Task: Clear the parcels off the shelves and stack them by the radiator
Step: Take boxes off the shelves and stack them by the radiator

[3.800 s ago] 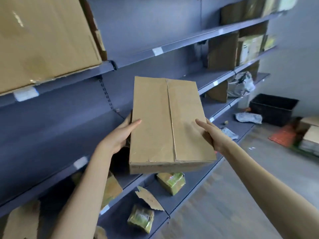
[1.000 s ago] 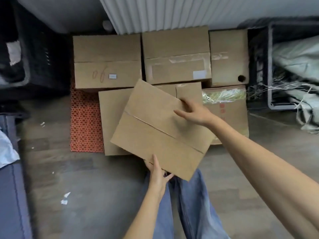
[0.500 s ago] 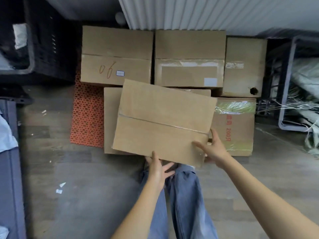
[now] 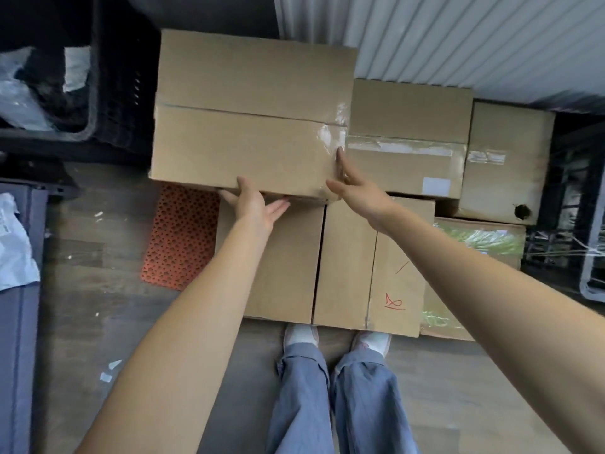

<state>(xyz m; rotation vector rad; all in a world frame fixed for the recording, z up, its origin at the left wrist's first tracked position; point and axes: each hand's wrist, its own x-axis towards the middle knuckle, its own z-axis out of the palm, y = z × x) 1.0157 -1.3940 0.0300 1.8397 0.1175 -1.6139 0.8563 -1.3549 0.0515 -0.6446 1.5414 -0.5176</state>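
Note:
A large taped cardboard parcel [image 4: 252, 126] lies flat on top of the back-left box of the stack, against the white ribbed radiator [image 4: 458, 37]. My left hand [image 4: 253, 204] touches its near edge with straight fingers, thumb up against the front face. At the parcel's near right corner, the straight fingers of my right hand [image 4: 357, 191] press on its right side. Around it on the floor sit more parcels: one to the right [image 4: 409, 136], a smaller one with a hole [image 4: 507, 165], and two in front [image 4: 284, 263], [image 4: 347, 263].
An orange perforated mat [image 4: 183, 237] lies under the stack's left side. A black crate [image 4: 108, 77] with plastic bags stands at the left, and a dark wire crate [image 4: 576, 208] at the right. The grey shelf's edge [image 4: 19, 290] with a white bag runs along the far left. My feet stand just before the front boxes.
The parcel went from the shelf to the radiator. Over the last second it moved away from me onto the back-left box, and both hands slid to its near edge and right corner.

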